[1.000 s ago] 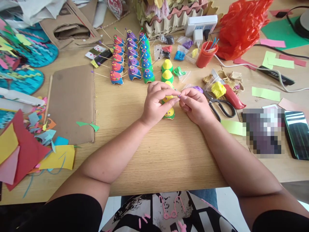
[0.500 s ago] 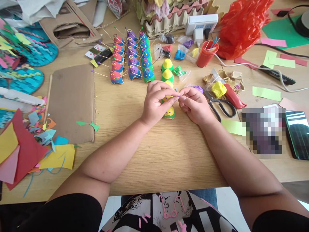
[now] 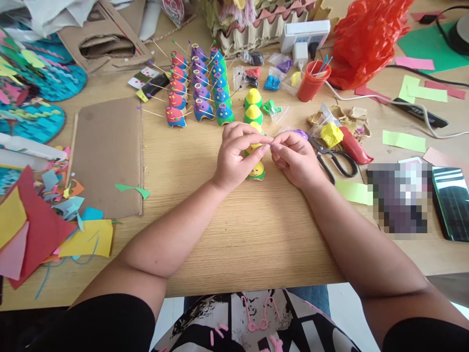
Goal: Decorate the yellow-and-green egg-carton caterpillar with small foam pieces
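My left hand (image 3: 240, 154) and my right hand (image 3: 295, 159) meet fingertip to fingertip above the table. A tiny bit of purple clay (image 3: 271, 144) is pinched between their thumbs and index fingers. Beneath and behind the hands runs a yellow and green clay caterpillar (image 3: 253, 98) made of humps; its front hump (image 3: 256, 171) has a small face, and my left hand hides part of its middle. Purple clay in a bag (image 3: 301, 134) lies just behind my right hand. Scissors (image 3: 339, 161) rest to the right of it.
Three finished-looking caterpillars, red (image 3: 176, 100), purple (image 3: 202, 93) and blue-green (image 3: 222, 90), stand behind left. Cardboard (image 3: 108, 156) and paper scraps (image 3: 86, 237) lie left. A red cup (image 3: 313, 83), power strip (image 3: 306, 34), red cutter (image 3: 355, 146) and phone (image 3: 452, 203) are right.
The fingertips have shifted slightly, and the purple clay bit shows more clearly between them. Both hands otherwise keep their place over the yellow and green caterpillar.
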The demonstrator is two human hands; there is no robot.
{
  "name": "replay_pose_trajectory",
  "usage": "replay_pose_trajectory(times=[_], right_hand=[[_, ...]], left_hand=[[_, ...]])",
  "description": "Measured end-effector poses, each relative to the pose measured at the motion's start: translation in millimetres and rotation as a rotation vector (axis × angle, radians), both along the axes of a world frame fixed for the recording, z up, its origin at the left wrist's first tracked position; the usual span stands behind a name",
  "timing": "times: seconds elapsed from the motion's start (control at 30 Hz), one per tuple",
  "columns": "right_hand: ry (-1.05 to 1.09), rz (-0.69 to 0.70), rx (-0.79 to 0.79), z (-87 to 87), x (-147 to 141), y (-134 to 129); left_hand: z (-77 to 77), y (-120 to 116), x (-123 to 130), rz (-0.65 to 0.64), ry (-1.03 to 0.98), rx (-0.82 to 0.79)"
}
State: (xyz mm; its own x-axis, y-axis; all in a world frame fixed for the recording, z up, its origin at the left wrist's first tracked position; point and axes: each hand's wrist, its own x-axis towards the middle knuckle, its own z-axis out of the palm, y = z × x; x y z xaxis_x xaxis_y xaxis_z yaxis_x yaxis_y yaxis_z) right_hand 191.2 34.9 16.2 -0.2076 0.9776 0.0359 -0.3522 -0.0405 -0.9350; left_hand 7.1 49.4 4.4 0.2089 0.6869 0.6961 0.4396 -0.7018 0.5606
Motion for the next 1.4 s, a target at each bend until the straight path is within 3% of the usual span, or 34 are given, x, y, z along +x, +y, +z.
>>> replay_pose_trajectory(times=[0.93, 1.4], right_hand=[[-0.023, 0.029, -0.008, 1.8, -1.5, -0.2], [-0.063, -0.018, 0.022, 0.8, -2.8, -1.5]], left_hand=[[-1.1, 1.0, -2.0, 0.044, 0.072, -0.023], [-0.3, -0.2, -2.0, 0.042, 0.048, -0.012]])
